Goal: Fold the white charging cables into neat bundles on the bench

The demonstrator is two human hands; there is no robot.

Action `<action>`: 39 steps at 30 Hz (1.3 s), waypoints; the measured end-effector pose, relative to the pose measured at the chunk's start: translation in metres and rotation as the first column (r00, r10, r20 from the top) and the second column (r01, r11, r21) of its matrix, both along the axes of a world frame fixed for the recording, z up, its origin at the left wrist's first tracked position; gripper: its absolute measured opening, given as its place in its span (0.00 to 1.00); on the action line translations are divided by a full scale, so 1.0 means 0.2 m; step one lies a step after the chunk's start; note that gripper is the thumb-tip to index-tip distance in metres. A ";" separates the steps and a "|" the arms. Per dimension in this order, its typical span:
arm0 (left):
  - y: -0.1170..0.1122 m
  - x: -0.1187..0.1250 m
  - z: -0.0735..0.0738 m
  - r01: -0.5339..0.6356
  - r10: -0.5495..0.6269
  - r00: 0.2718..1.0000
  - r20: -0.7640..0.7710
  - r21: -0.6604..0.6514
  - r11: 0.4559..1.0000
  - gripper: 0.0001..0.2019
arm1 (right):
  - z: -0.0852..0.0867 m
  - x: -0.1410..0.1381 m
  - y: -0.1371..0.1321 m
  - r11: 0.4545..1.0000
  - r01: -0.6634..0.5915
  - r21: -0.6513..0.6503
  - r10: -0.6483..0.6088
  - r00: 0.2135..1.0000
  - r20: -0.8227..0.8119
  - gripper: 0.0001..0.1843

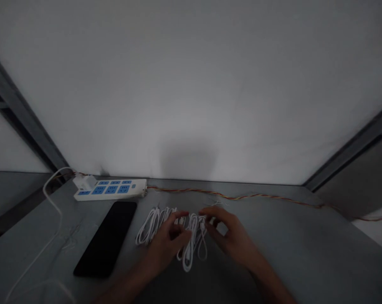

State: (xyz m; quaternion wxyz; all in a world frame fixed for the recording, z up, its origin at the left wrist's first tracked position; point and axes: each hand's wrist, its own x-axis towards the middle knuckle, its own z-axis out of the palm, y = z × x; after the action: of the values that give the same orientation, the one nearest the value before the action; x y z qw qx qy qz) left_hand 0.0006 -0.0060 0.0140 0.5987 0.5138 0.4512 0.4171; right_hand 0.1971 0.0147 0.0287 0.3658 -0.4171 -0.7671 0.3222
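Observation:
Several bundled white cables lie side by side on the grey table. One coiled cable bundle (148, 228) is to the left, partly behind my left hand (168, 242). Another white cable bundle (188, 255), with a long loop toward me, sits between my two hands. The fingers and thumb of my left hand are curved and apart, the thumb tip at that bundle's left side. My right hand (230, 232) has its fingertips closed around the bundle's upper right end, near a thin hanging loop. The exact contact is dim and small.
A white power strip (110, 195) with blue sockets and a plugged-in white charger (85, 182) stands at the back left. A black phone (107, 240) lies in front of it. Twisted red-yellow wire (222, 195) runs along the back. A white cord (59, 215) trails left.

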 end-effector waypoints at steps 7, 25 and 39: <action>0.00 -0.01 0.00 -0.033 0.029 0.997 -0.067 -0.056 0.998 0.28 | -0.04 -0.08 -0.03 0.956 -0.239 0.171 0.201 0.956 0.213 0.29; 0.02 -0.10 0.06 0.066 0.377 0.606 -0.700 0.517 0.854 0.13 | -0.07 0.51 0.24 0.667 0.743 0.043 -0.549 0.452 0.703 0.22; 0.07 -0.14 -0.03 0.218 0.407 0.240 -0.882 0.457 0.862 0.11 | -0.09 0.11 0.13 0.905 0.417 0.082 -0.410 0.806 0.426 0.24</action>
State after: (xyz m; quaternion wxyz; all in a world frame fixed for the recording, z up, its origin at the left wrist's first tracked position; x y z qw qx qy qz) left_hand -0.0268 0.0081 0.0073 0.0122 0.7624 0.6297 0.1484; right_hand 0.2196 0.0416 0.0111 0.2438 -0.6379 -0.7170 0.1398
